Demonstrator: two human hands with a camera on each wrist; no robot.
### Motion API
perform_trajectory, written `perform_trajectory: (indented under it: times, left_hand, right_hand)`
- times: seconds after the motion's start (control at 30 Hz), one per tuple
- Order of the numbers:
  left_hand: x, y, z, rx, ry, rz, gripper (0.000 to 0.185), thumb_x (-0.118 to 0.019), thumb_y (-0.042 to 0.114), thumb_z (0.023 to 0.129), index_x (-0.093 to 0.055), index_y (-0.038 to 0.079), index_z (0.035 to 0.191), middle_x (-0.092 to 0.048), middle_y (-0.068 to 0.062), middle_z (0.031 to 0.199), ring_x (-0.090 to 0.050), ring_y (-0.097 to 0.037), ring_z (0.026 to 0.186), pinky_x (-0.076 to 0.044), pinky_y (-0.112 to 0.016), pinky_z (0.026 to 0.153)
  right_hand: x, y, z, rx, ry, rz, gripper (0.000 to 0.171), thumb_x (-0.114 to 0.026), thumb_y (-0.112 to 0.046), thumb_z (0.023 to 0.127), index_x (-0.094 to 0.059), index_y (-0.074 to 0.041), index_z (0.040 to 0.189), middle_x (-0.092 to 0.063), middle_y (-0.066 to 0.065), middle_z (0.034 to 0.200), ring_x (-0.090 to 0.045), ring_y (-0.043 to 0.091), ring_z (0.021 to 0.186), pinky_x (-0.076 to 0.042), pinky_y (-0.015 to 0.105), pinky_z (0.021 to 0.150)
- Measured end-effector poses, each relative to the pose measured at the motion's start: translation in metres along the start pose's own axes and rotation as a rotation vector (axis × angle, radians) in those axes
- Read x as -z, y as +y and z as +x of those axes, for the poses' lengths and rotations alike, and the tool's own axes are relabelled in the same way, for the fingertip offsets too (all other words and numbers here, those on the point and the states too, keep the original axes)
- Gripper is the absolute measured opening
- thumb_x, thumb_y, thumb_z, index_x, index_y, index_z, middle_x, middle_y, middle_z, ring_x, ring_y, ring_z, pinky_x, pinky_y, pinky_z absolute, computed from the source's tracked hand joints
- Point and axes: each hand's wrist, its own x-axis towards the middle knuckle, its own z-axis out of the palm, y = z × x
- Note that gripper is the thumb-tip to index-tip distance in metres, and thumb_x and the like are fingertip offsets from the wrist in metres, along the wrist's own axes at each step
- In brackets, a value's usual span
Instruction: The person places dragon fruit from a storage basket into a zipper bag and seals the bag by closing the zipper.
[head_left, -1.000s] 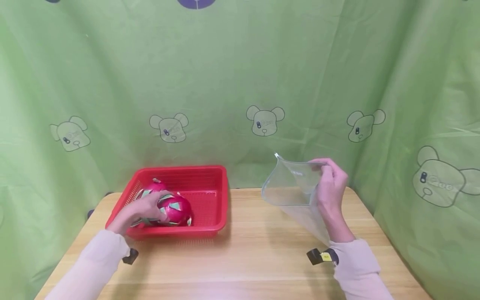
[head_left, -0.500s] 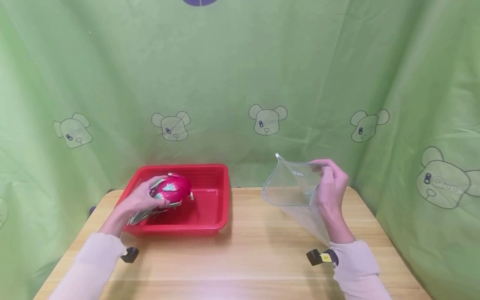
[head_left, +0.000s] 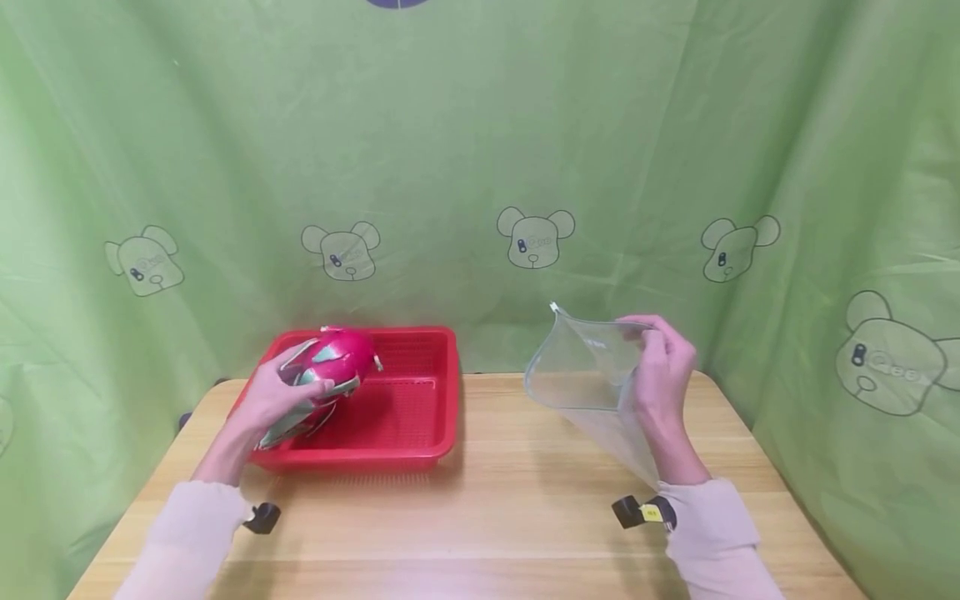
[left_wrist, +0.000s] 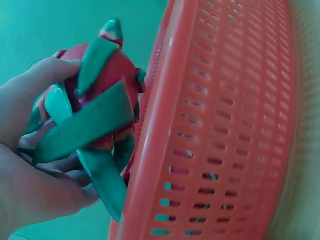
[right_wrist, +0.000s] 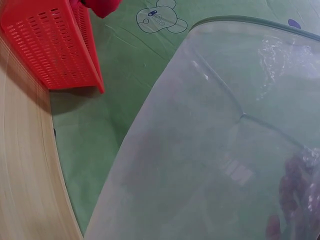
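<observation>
My left hand point(head_left: 273, 392) grips a pink dragon fruit point(head_left: 341, 354) with green scales and holds it raised over the left part of a red plastic basket point(head_left: 408, 457). In the left wrist view, thumb and fingers curl round the dragon fruit point(left_wrist: 117, 75) beside the basket's slotted wall point(left_wrist: 210, 150). Green scales of what looks like another dragon fruit point(head_left: 288, 425) show lower in the basket, partly hidden by the hand. On the right, my right hand point(head_left: 660, 375) pinches the edge of a clear zipper bag point(head_left: 577, 375), whose mouth gapes. Through the film in the right wrist view, fingers show dimly.
A light wooden table point(head_left: 480, 517) lies under the basket and the bag. Green curtain cloth point(head_left: 450, 167) with printed bear heads hangs behind and at both sides. The bag's white zipper slider point(head_left: 553, 307) sits at its upper left corner.
My left hand has lifted the dragon fruit from the basket's floor, up and slightly leftward. The right hand and the bag have stayed almost still.
</observation>
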Motion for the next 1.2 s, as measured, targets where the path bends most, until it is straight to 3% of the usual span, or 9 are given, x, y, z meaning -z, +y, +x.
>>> perform_trajectory:
  times: [0.13, 0.3, 0.4, 0.6, 0.73, 0.9, 1.03, 1.2]
  left_hand:
    - [-0.002, 0.000, 0.000, 0.038, 0.025, -0.189, 0.090, -0.081, 0.033, 0.090, -0.030, 0.021, 0.162, -0.039, -0.018, 0.156, -0.039, -0.036, 0.136, -0.056, -0.037, 0.094]
    - [-0.006, -0.001, -0.002, 0.062, 0.047, -0.365, 0.087, -0.080, 0.029, 0.091, -0.029, 0.027, 0.163, -0.033, -0.015, 0.160, -0.037, -0.028, 0.134, -0.059, -0.034, 0.088]
    - [-0.009, 0.000, -0.002, 0.058, 0.071, -0.416, 0.086, -0.080, 0.029, 0.091, -0.031, 0.029, 0.162, -0.033, -0.013, 0.160, -0.038, -0.027, 0.134, -0.059, -0.034, 0.088]
    - [-0.014, 0.003, -0.005, 0.054, 0.125, -0.509, 0.085, -0.081, 0.030, 0.090, -0.033, 0.028, 0.161, -0.034, -0.010, 0.158, -0.037, -0.027, 0.134, -0.060, -0.036, 0.088]
    - [-0.015, 0.004, -0.009, 0.065, 0.207, -0.553, 0.082, -0.081, 0.031, 0.091, -0.036, 0.026, 0.159, -0.037, -0.007, 0.155, -0.038, -0.022, 0.132, -0.060, -0.029, 0.085]
    - [-0.014, 0.004, -0.019, 0.069, 0.278, -0.637, 0.077, -0.080, 0.025, 0.091, -0.040, 0.025, 0.157, -0.040, -0.004, 0.153, -0.040, -0.018, 0.132, -0.058, -0.022, 0.084]
    - [-0.015, 0.006, -0.027, 0.049, 0.278, -0.700, 0.074, -0.077, 0.022, 0.093, -0.039, 0.024, 0.157, -0.038, -0.003, 0.152, -0.038, -0.017, 0.133, -0.057, -0.022, 0.088]
    - [-0.017, 0.008, -0.039, 0.009, 0.274, -0.792, 0.070, -0.074, 0.019, 0.096, -0.039, 0.024, 0.156, -0.039, 0.000, 0.150, -0.039, -0.016, 0.133, -0.056, -0.023, 0.090]
  right_hand:
    - [0.001, 0.000, -0.001, -0.004, 0.002, -0.019, 0.042, -0.033, 0.000, 0.098, -0.075, 0.002, 0.106, -0.068, 0.012, 0.093, -0.037, 0.014, 0.052, -0.042, 0.030, 0.092]
    - [0.003, 0.001, -0.002, 0.005, 0.018, -0.018, 0.042, -0.034, 0.000, 0.098, -0.075, 0.002, 0.104, -0.068, 0.011, 0.092, -0.048, 0.020, 0.066, -0.042, 0.030, 0.092]
    - [0.004, 0.001, -0.003, 0.000, 0.028, -0.017, 0.042, -0.034, 0.000, 0.097, -0.075, 0.001, 0.104, -0.069, 0.010, 0.092, -0.047, 0.019, 0.064, -0.043, 0.031, 0.093]
    - [0.006, 0.000, -0.005, -0.021, 0.033, -0.011, 0.042, -0.033, -0.001, 0.098, -0.075, -0.001, 0.105, -0.068, 0.008, 0.093, -0.030, 0.010, 0.044, -0.042, 0.033, 0.095]
    - [0.005, -0.003, -0.006, -0.020, 0.013, 0.001, 0.042, -0.033, 0.000, 0.099, -0.074, 0.001, 0.107, -0.068, 0.010, 0.094, -0.039, 0.012, 0.051, -0.042, 0.032, 0.095]
    - [0.001, -0.006, -0.006, -0.027, -0.033, 0.006, 0.040, -0.034, 0.000, 0.100, -0.073, 0.003, 0.110, -0.068, 0.014, 0.099, -0.034, 0.012, 0.050, -0.042, 0.032, 0.097]
    - [0.001, -0.005, -0.005, -0.025, -0.048, -0.009, 0.041, -0.034, -0.001, 0.101, -0.073, 0.002, 0.112, -0.068, 0.015, 0.102, -0.038, 0.015, 0.057, -0.042, 0.032, 0.097]
    - [0.001, -0.005, -0.004, -0.043, -0.048, -0.009, 0.041, -0.034, -0.002, 0.102, -0.073, 0.001, 0.113, -0.068, 0.013, 0.104, -0.034, 0.012, 0.050, -0.041, 0.032, 0.091]
